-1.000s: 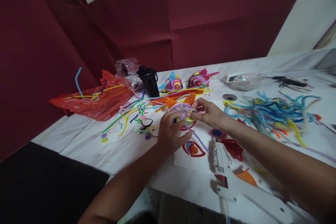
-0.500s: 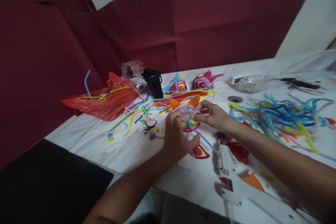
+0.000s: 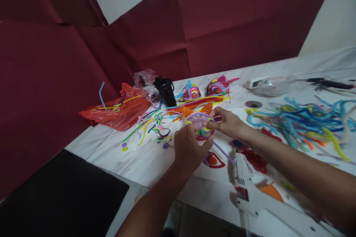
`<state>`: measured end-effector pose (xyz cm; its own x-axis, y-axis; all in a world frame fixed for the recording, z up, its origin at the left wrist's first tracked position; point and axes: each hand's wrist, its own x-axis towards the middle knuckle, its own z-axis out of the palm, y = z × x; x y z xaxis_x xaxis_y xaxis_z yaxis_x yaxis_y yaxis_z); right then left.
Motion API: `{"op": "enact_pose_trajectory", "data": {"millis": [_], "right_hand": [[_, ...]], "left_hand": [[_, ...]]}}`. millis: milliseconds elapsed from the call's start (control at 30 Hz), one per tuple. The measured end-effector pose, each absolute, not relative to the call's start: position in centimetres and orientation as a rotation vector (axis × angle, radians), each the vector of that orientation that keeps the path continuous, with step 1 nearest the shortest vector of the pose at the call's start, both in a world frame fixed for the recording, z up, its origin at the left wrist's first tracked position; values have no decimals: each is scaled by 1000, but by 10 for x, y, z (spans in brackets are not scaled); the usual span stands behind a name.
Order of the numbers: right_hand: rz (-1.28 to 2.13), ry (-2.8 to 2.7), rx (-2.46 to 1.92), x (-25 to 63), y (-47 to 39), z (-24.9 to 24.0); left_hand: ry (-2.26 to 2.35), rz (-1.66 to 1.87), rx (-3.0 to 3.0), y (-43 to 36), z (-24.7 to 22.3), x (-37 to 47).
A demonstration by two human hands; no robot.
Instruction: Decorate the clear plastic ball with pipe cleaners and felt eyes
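Observation:
Between my hands is a see-through rounded craft piece [image 3: 197, 120] with two orange pipe-cleaner points on top and green, yellow and red bits along its lower edge. My left hand [image 3: 190, 149] is closed around its near left side, and the fingers cover part of it. Thumb and forefinger of my right hand [image 3: 228, 123] pinch a purple pipe cleaner [image 3: 222, 151] against the right side; its loose end trails down toward a white glue gun [image 3: 251, 189]. Just below the hands lies a red eye-shaped outline with an orange centre [image 3: 213, 160].
Blue and yellow pipe cleaners [image 3: 303, 120] lie heaped at the right. Farther back stand a black bottle [image 3: 166, 92] and two colourful craft pieces [image 3: 191, 92]. To the left is a red plastic bag [image 3: 116, 113]. An orange piece [image 3: 271, 191] lies beside the glue gun.
The camera view has shifted slightly, so the table's things appear a little farther right. My left fingers sit slightly lower on the craft piece; my right hand keeps its pinch.

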<state>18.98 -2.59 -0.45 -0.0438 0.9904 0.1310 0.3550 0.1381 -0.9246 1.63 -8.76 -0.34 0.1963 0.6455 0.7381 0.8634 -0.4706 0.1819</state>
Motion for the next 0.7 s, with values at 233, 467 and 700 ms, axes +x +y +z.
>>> {"op": "enact_pose_trajectory", "data": {"millis": [233, 467, 700], "right_hand": [[928, -1545, -1353, 188, -24, -5], [928, -1543, -1346, 189, -25, -5], [912, -1546, -1350, 189, -23, -5]], "left_hand": [[-2157, -845, -2204, -99, -4, 42], [-2182, -938, -2189, -105, 0, 41], [-1760, -930, -2227, -104, -9, 26]]}}
